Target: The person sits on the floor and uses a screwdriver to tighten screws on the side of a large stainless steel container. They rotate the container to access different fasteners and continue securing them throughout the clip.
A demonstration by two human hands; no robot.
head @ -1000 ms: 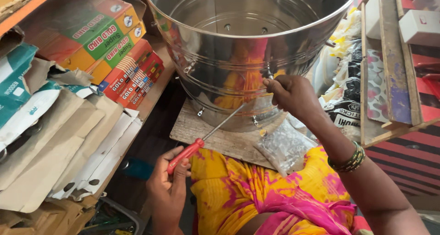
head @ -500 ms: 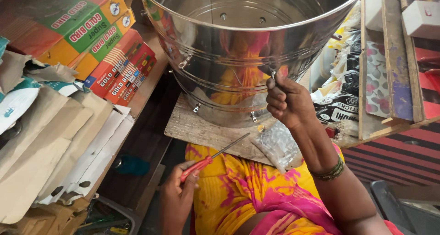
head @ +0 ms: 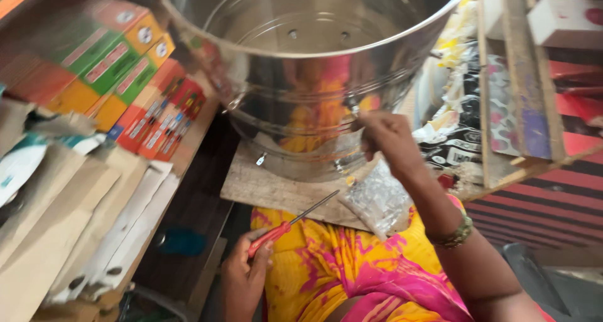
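Note:
A large shiny steel drum stands on a wooden board in front of me. My right hand pinches a small metal piece against the drum's outer wall. My left hand is low over my lap in yellow and pink cloth and grips a red-handled screwdriver, whose shaft points up and right toward the board. A clear plastic bag of small hardware lies at the board's edge near my right wrist.
Orange, green and red cartons are stacked on a shelf to the left, with flattened cardboard and paper below them. A wooden crate frame and printed packets stand to the right of the drum.
My left hand has drawn the screwdriver down and back from the drum toward my lap. My right hand has stayed on the drum's wall. The view has shifted slightly.

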